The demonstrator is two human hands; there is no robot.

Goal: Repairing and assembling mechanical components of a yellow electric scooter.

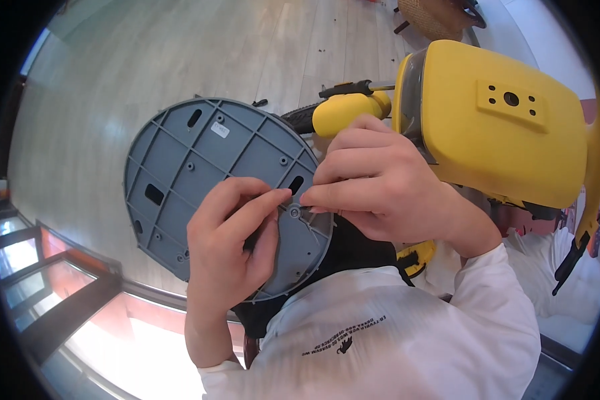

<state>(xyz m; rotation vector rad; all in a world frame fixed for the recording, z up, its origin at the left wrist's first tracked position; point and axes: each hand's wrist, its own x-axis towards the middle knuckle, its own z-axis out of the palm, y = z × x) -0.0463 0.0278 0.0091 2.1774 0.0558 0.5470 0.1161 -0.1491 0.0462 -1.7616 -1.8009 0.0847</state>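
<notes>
Evidently it's close fingertip work, done over a grey plate (207, 160) that lies in front of the person, its near edge over dark trousers (363, 247). Both hands meet at a round boss (295, 212) near the plate's right edge: the left hand (233, 233) has its index tip just beside it, fingers curled and thumb bent below; the right hand (383, 180) draws its fingers close together on the other side — whether either pinches some tiny part, I can't tell. To do this well, I'd keep the plate level, brace the heels of both hands and press straight down the boss rather than sideways. The plate looks like moulded plastic, matt and rounded, crossed by thin raised ribs, with dark slots and a pale sticker (220, 130). Right of the plate sits a smooth yellow housing (500, 133), boxy with softened corners — beyond the plate, pale wood-look floor (247, 53).
</notes>
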